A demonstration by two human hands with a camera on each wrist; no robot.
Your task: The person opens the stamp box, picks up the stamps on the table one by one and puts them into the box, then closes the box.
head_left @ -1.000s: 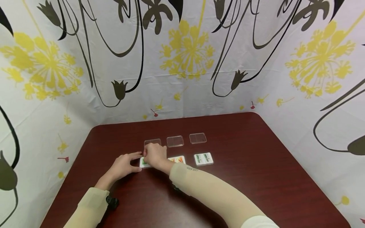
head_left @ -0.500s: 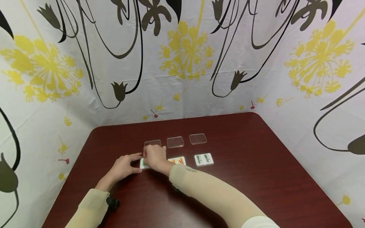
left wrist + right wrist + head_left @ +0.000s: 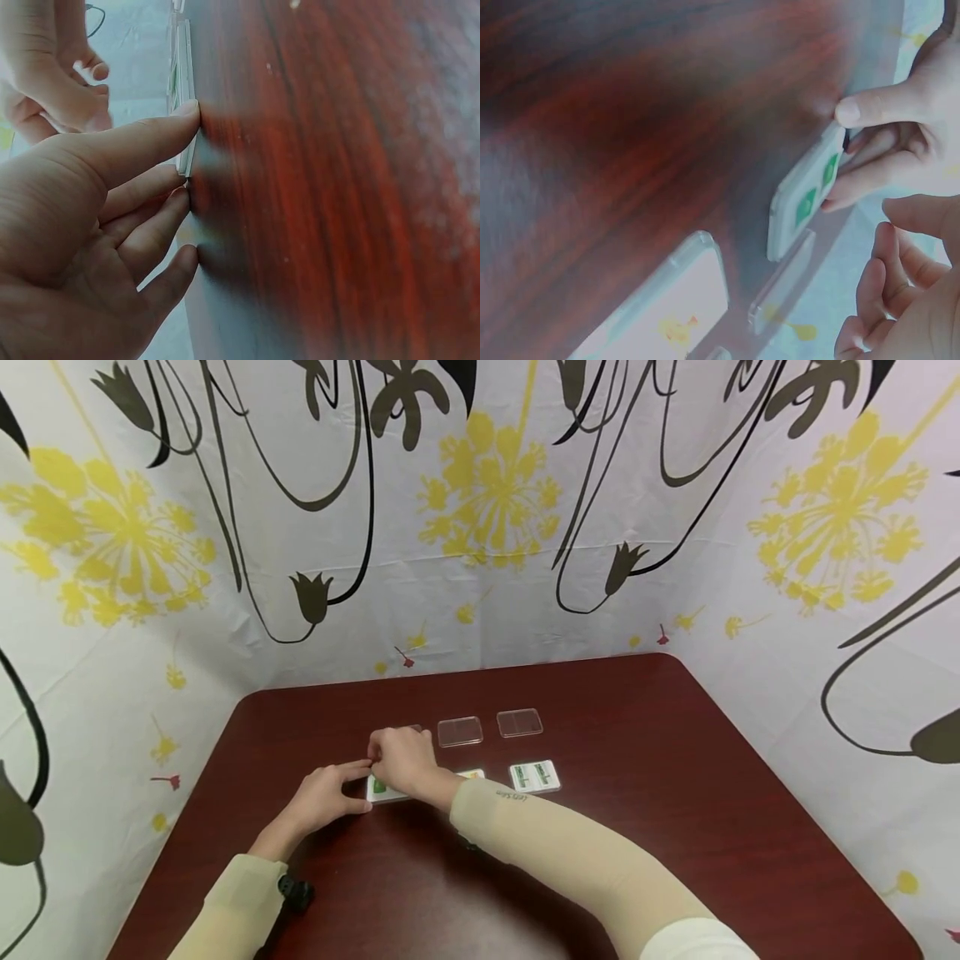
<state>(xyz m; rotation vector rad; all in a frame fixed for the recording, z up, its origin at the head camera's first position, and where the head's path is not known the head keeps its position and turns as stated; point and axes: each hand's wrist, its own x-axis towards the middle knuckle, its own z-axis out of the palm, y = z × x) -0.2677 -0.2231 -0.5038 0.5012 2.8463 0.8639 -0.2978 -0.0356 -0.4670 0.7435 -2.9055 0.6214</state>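
Observation:
A flat case with a white face and green print (image 3: 379, 790) lies at the left of the near row on the table. My left hand (image 3: 322, 797) pinches its left end, thumb on the near edge and fingers on the far edge. In the right wrist view, this green-printed case (image 3: 806, 195) looks flat and rectangular with rounded corners. Just over it hovers my right hand (image 3: 405, 760), fingers loosely curled and thumb close to the index fingertip. Nothing shows between those fingers in the right wrist view. The right hand hides part of the case in the head view.
Beside it lie an orange-printed case (image 3: 474, 774), partly covered by the right arm, and another green-printed case (image 3: 535, 776). Behind are clear plastic lids (image 3: 460, 732), (image 3: 519, 722); a third is mostly hidden by the right hand. Patterned cloth (image 3: 480, 618) surrounds the dark-red table (image 3: 675, 827).
My right hand has risen slightly and shifted a little left and away from me, showing more of the green-printed case. The left hand keeps its place on that case.

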